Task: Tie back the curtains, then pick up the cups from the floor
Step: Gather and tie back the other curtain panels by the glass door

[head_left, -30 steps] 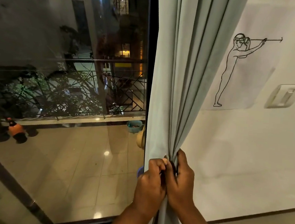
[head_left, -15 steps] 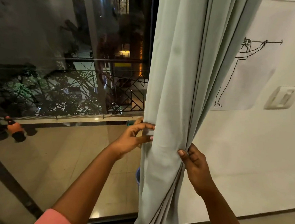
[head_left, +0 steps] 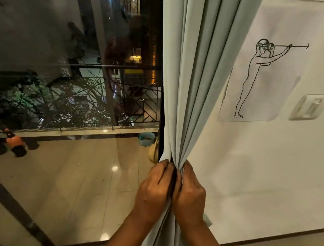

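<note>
A pale grey-green curtain (head_left: 195,77) hangs at the right edge of the glass door, gathered into tight folds. My left hand (head_left: 155,188) and my right hand (head_left: 189,193) press together around the bunched cloth at about waist height, fingers closed on it. A thin dark strip, perhaps a tie, shows between the two hands; I cannot tell what it is. The curtain's lower part is hidden behind my forearms. No cups are in view.
A large glass door (head_left: 72,96) fills the left, with a tiled balcony, railing and plants behind it. A teal bowl (head_left: 146,138) and an orange bottle (head_left: 13,142) sit outside. On the white wall hang a line drawing (head_left: 261,78) and a light switch (head_left: 309,107).
Half a second ago my hands were apart on the spread curtain's two edges. Now they have come together and squeezed the cloth into a narrow bunch.
</note>
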